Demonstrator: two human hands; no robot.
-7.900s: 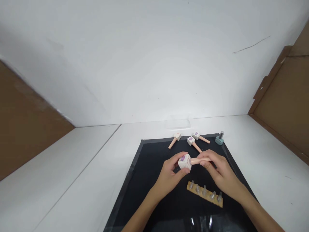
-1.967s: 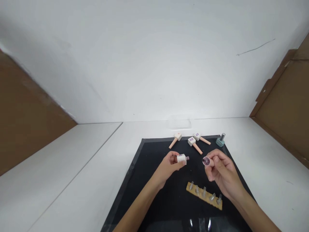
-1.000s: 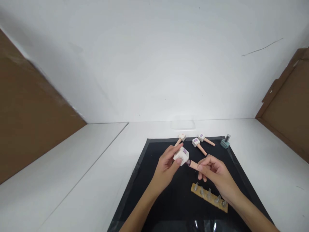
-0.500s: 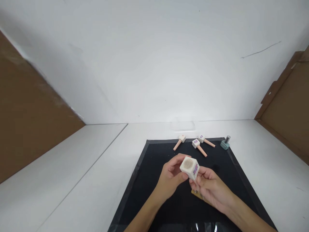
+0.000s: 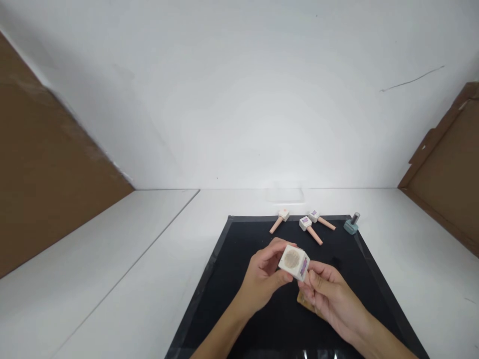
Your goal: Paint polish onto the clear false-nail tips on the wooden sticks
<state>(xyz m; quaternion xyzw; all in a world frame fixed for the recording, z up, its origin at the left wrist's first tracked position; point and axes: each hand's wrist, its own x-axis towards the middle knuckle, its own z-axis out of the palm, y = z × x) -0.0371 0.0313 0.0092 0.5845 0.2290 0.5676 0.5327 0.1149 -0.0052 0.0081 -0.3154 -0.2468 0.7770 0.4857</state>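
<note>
My left hand (image 5: 264, 274) grips a white square bottle (image 5: 294, 261), which looks like a nail polish bottle, by its sides between thumb and fingers. Its base, with a round tan patch, faces up toward me, and a purple label shows on one side. My right hand (image 5: 333, 294) is closed around the lower end of the same bottle; what shows there is a bit of peach-coloured cap, mostly hidden by the fingers. Partly under the right hand is a flat yellowish-brown piece (image 5: 309, 305), and I cannot tell whether it is held or lies on the black mat (image 5: 269, 329).
Several similar bottles with peach caps, such as one (image 5: 305, 223) with a purple label, lie on the mat's far part. A teal bottle (image 5: 351, 226) with a silver cap stands at the far right corner. A clear shallow tray (image 5: 286, 196) is behind. Brown cardboard panels (image 5: 48, 164) flank the white table.
Both hands keep hold of the white bottle, which has tilted slightly so that its base turns more toward me. The whole view has shifted a little.
</note>
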